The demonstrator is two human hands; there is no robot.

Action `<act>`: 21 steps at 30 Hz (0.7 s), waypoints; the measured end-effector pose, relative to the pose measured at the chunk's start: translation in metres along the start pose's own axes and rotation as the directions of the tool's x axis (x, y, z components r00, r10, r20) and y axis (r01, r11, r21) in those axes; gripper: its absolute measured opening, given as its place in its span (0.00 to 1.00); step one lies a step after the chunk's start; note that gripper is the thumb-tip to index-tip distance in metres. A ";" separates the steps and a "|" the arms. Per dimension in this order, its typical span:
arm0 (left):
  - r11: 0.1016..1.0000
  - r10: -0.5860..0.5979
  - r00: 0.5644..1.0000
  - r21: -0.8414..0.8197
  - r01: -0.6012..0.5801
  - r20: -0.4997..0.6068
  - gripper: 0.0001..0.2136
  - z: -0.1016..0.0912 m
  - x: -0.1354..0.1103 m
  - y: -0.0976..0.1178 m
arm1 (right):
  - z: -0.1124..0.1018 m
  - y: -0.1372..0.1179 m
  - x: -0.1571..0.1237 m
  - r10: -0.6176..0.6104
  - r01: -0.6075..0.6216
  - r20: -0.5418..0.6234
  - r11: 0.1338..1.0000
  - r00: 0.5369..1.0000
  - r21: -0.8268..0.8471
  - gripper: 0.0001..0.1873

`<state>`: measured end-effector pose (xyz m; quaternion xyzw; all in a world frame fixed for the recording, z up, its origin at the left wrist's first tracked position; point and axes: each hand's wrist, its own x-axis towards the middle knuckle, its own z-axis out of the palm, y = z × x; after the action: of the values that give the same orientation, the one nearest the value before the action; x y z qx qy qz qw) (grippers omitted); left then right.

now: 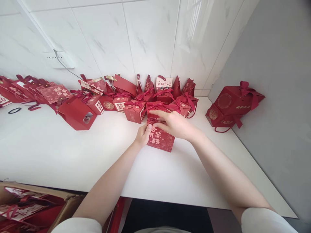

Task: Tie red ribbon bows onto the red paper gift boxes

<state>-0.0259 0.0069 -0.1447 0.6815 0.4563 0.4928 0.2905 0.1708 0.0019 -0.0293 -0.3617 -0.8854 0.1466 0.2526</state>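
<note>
A red gift box [162,142] with white Chinese characters stands on the white table in front of me. My left hand [143,135] grips its upper left edge, the thumb lying on the front face. From the right, my right hand [178,124] reaches over the box's top, holding the folded upper edge between its fingers, the index finger stretched out above. The far side of the box and some fingertips are hidden. Just behind my hands are red boxes with ribbon bows, among them a cube-shaped box [134,111].
More red boxes and bags line the tiled wall, including a box with a round window [77,116]. Two stacked hexagonal boxes [228,102] lean by the grey panel [272,81] at right. A cardboard carton [65,200] of red packages sits lower left. A dark ring [14,110] lies far left.
</note>
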 end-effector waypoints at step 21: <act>0.997 -0.077 0.984 -0.037 0.071 -0.162 0.12 -0.013 0.014 0.000 | -0.060 -0.005 -0.028 -0.061 0.049 0.029 0.952 0.998 0.304 0.13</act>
<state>-0.0367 0.0183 -0.1343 0.6168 0.4958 0.5430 0.2809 0.2182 -0.0166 0.0132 -0.2910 -0.8668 0.2803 0.2920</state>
